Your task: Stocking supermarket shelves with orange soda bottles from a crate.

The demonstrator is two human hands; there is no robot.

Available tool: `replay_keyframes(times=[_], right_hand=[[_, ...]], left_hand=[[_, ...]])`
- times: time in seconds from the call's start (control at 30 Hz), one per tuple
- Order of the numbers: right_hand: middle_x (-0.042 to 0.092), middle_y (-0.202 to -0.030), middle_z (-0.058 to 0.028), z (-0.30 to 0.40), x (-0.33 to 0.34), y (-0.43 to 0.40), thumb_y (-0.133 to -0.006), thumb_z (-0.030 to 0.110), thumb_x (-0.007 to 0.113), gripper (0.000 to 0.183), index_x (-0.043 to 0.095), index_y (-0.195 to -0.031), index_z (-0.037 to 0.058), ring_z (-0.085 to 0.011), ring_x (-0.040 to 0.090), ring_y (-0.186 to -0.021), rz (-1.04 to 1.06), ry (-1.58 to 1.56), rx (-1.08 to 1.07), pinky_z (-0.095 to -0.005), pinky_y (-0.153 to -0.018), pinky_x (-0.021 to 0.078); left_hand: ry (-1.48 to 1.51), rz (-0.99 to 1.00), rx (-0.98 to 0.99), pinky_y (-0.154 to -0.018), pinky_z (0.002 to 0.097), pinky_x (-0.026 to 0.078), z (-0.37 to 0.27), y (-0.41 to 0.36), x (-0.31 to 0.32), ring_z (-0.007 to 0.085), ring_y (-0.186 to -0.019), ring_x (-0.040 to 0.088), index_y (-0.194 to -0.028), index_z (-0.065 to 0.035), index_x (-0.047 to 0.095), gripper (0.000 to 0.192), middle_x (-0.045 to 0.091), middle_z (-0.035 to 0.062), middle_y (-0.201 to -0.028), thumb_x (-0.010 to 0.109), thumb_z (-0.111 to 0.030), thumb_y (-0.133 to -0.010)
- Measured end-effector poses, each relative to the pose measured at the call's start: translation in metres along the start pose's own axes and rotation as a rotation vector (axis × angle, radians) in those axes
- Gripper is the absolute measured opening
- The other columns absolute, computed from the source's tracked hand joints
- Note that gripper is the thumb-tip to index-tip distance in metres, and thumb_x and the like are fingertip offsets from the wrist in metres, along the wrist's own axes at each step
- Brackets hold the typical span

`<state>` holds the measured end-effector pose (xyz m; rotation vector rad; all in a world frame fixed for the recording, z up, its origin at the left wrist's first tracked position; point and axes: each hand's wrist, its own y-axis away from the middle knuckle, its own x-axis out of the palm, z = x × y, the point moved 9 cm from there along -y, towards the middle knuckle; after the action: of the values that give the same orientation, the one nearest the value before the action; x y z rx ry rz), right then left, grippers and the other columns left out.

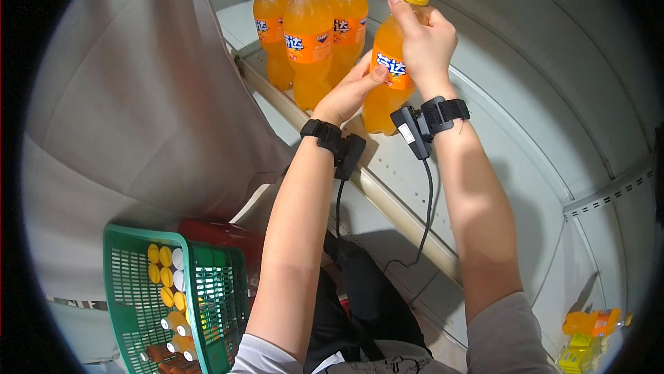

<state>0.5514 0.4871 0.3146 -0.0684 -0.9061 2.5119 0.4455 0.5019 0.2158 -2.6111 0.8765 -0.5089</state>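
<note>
Both my hands are on one plastic bottle of orange Fanta [383, 106] with a yellow cap. My right hand [429, 39] wraps the upper part, its thumb near the cap. Lower down, my left hand [353, 88] grips the side, thumb across the label. The bottle leans slightly, over a pale metal shelf [410, 166]; whether its base touches the shelf I cannot tell. To the left, several matching Fanta bottles [309, 52] stand upright in a close group near the shelf's front edge, labels mostly facing me.
A grey cloth [140, 104] hangs at left. Below it, a green plastic basket [148, 233] holds several capped bottles [166, 275]. At far lower right, an orange drink bottle [591, 322] lies on its side beside yellow packages [576, 356]. Cables run from black devices strapped on both wrists.
</note>
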Motion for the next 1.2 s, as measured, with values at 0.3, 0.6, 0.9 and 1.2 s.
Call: replay_keyframes(times=[0.3,0.6,0.9,1.2], right_hand=[[0.069,-0.077,-0.0109,-0.011,0.012,-0.015,-0.073,0.041,0.073,0.042,0.068,-0.083,-0.0004,-0.0182,0.066,-0.072,0.011,0.031,-0.029,-0.0298,-0.069,0.0506],[0.069,-0.077,-0.0119,-0.017,0.016,-0.025,-0.073,0.041,0.072,0.044,0.068,-0.083,-0.0007,-0.0195,0.067,-0.073,0.019,0.059,-0.037,-0.0305,-0.071,0.0501],[0.069,-0.076,-0.0112,-0.022,0.02,-0.032,-0.073,0.041,0.072,0.043,0.068,-0.081,-0.0005,-0.0196,0.066,-0.071,0.013,0.057,-0.057,-0.0303,-0.069,0.0501],[0.069,-0.078,-0.012,-0.024,0.021,-0.034,-0.071,0.046,0.072,0.048,0.068,-0.082,-0.0005,-0.0219,0.067,-0.074,0.016,0.093,-0.061,-0.0321,-0.071,0.0505]], left_hand=[[-0.016,-0.07,-0.041,-0.104,0.0301,0.03,0.002,-0.006,-0.01,0.0161,-0.121,0.043,-0.138,-0.0105,0.032,0.06,0.047,0.0054,-0.129,0.053,-0.042,-0.092],[-0.037,-0.103,-0.016,-0.104,0.0305,0.029,0.004,-0.014,-0.017,0.0149,-0.122,0.042,-0.139,-0.0111,0.031,0.062,0.047,0.005,-0.129,0.052,-0.044,-0.091],[-0.057,-0.159,-0.011,-0.104,0.0301,0.029,0.008,-0.019,-0.023,0.0147,-0.121,0.041,-0.138,-0.0104,0.034,0.062,0.047,0.0043,-0.128,0.051,-0.047,-0.091],[-0.102,-0.272,-0.065,-0.101,0.0278,0.03,0.009,-0.015,-0.029,0.0136,-0.117,0.044,-0.133,-0.0074,0.041,0.057,0.051,0.0041,-0.124,0.052,-0.045,-0.092]])
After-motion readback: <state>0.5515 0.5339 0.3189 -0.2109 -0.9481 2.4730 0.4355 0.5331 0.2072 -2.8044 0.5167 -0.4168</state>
